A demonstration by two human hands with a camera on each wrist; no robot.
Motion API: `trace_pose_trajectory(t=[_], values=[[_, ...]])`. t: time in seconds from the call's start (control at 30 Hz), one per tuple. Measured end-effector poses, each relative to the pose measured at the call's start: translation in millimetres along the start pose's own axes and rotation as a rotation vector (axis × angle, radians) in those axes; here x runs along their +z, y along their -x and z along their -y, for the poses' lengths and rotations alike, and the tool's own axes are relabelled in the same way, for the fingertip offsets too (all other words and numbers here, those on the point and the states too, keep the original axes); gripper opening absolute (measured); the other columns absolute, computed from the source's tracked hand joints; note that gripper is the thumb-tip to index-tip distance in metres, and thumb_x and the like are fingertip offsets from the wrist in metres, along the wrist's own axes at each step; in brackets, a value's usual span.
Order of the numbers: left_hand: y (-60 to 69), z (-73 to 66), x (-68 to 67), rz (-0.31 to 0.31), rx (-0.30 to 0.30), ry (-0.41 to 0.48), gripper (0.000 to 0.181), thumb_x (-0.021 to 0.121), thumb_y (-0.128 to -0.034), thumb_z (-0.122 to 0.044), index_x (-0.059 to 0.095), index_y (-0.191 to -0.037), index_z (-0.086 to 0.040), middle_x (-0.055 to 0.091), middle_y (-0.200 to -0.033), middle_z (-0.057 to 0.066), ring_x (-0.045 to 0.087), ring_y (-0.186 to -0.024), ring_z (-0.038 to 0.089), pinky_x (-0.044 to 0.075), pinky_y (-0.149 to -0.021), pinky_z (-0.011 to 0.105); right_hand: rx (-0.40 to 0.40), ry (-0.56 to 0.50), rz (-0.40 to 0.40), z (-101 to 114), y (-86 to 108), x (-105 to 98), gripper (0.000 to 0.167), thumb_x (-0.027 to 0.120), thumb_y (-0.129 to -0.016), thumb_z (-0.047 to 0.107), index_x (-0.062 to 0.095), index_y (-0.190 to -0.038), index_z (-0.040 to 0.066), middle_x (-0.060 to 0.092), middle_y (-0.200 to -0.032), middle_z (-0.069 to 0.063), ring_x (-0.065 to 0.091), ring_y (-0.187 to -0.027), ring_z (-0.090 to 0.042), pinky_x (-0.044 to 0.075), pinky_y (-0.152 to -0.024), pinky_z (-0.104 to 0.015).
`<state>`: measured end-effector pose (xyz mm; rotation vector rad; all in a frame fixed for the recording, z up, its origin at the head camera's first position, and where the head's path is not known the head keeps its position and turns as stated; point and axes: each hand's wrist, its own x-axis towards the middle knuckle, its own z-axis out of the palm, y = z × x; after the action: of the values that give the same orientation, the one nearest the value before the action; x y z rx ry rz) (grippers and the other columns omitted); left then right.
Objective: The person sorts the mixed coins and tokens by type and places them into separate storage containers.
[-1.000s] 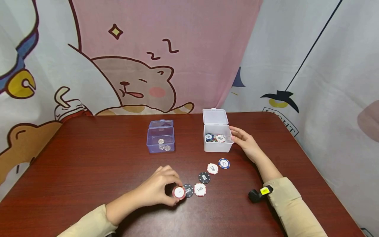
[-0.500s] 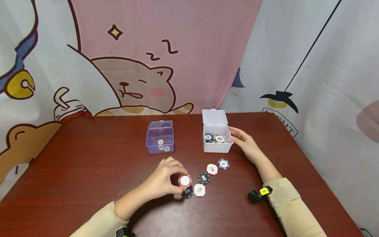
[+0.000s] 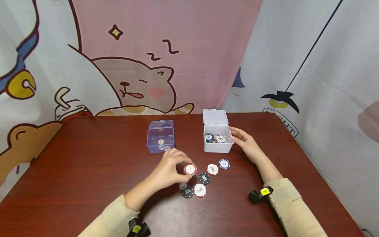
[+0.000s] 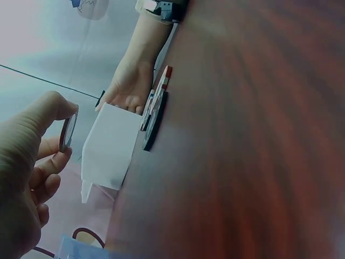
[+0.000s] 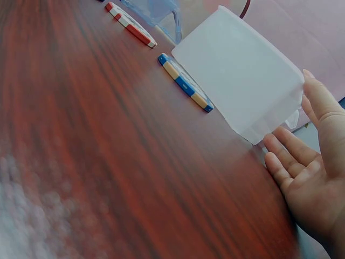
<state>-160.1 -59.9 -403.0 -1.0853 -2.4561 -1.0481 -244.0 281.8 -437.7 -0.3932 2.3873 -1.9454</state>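
Observation:
Between thumb and fingertips, my left hand (image 3: 171, 168) pinches a red poker chip (image 3: 190, 169), raised above the table. The left wrist view shows this chip (image 4: 68, 128) edge-on. My right hand (image 3: 248, 144) rests against the right side of a lidded white plastic box (image 3: 217, 148), its fingers relaxed. Several poker chips lie inside that box, including a white one (image 3: 220, 139). On the table in front are a blue chip (image 3: 224, 164), a white chip (image 3: 212, 169), a black chip (image 3: 204, 178), another white chip (image 3: 200, 190) and another black chip (image 3: 187, 191).
A translucent blue box (image 3: 151, 147) with its lid up stands left of the white box, holding a few small clear round pieces (image 3: 161, 142). Both boxes are on the brown wooden table (image 3: 88, 171). A printed curtain (image 3: 207, 59) hangs behind the table's far edge.
My left hand has lifted the red chip off its place beside the black chip and carried it away from me and rightward. The right hand and the white box stay put.

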Motion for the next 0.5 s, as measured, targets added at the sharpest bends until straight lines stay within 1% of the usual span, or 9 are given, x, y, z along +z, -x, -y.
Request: trace_pose_trajectory(t=[0.17, 0.27, 0.5], values=[[-11.9, 0.7, 4.9, -0.018, -0.013, 0.006, 0.035, 0.084, -0.0619, -0.023, 0.073, -0.094, -0.013, 0.064, -0.089, -0.009, 0.049, -0.092, 0.009, 0.035, -0.081, 0.036, -0.004, -0.001, 0.000, 0, -0.1, -1, 0.048, 0.054, -0.098, 0.011, 0.040, -0.143, 0.002, 0.045, -0.139, -0.024, 0.047, -0.120, -0.025, 0.042, -0.089, -0.020], [-20.6, 0.5, 7.9, -0.031, -0.024, 0.007, 0.035, 0.085, -0.0623, -0.023, 0.073, -0.094, -0.013, 0.065, -0.090, -0.008, 0.049, -0.092, 0.010, 0.036, -0.081, 0.035, -0.005, -0.002, 0.001, 0, 0.1, -1, 0.048, 0.054, -0.098, 0.011, 0.040, -0.143, 0.002, 0.045, -0.139, -0.024, 0.047, -0.120, -0.025, 0.042, -0.089, -0.020], [-39.1, 2.1, 14.4, -0.070, -0.036, 0.022, 0.034, 0.086, -0.0631, -0.020, 0.074, -0.094, -0.012, 0.065, -0.090, -0.007, 0.050, -0.091, 0.012, 0.034, -0.082, 0.036, -0.008, -0.011, 0.004, 0, -0.3, -1, 0.048, 0.054, -0.098, 0.010, 0.039, -0.143, 0.001, 0.045, -0.139, -0.025, 0.048, -0.119, -0.024, 0.042, -0.089, -0.020]])
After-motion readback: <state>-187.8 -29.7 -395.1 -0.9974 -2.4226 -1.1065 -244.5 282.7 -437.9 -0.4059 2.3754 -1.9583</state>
